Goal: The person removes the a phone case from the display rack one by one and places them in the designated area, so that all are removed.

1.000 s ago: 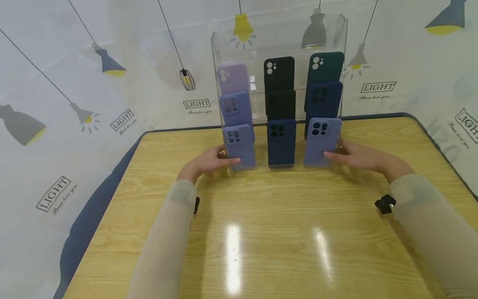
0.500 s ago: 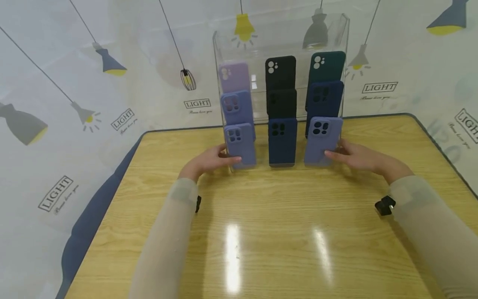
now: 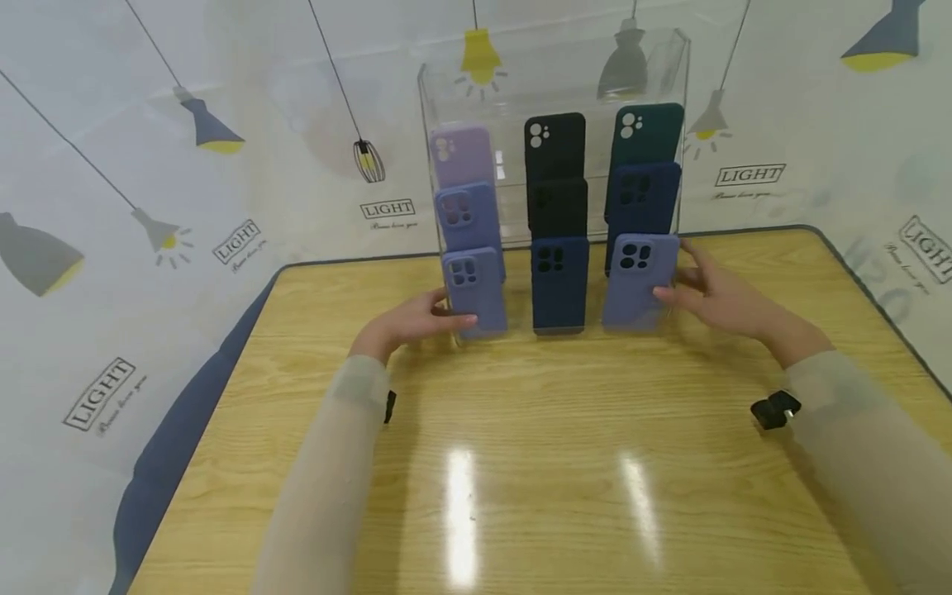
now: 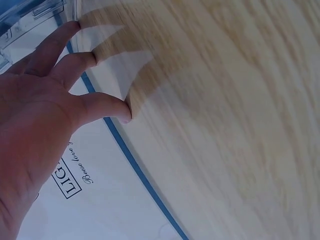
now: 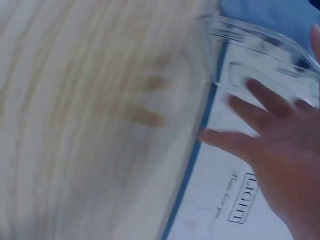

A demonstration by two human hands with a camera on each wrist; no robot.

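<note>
A clear acrylic display stand (image 3: 683, 83) holds three columns of phone cases. On the left are a lilac case (image 3: 472, 153) and two periwinkle ones; the lowest (image 3: 479, 302) sits beside my left hand (image 3: 412, 322). That hand grips the stand's lower left corner, thumb in front, with several fingertips on the table in the left wrist view. Black cases (image 3: 556, 149) above a navy one (image 3: 559, 289) fill the middle. At right, green (image 3: 654, 132) and navy cases rise behind a lavender case (image 3: 632, 289). My right hand (image 3: 732, 302) has spread fingers, thumb at that case's right edge.
The stand is on a wood-grain table (image 3: 550, 463) with a dark blue edge. Behind it hangs a white wall covering (image 3: 297, 182) printed with lamps and lettering. Black wrist devices (image 3: 775, 410) show beneath the sleeves.
My right hand has lifted slightly and shifted right, its thumb sliding from the lavender case's front toward its edge. My left hand and the stand keep their places.
</note>
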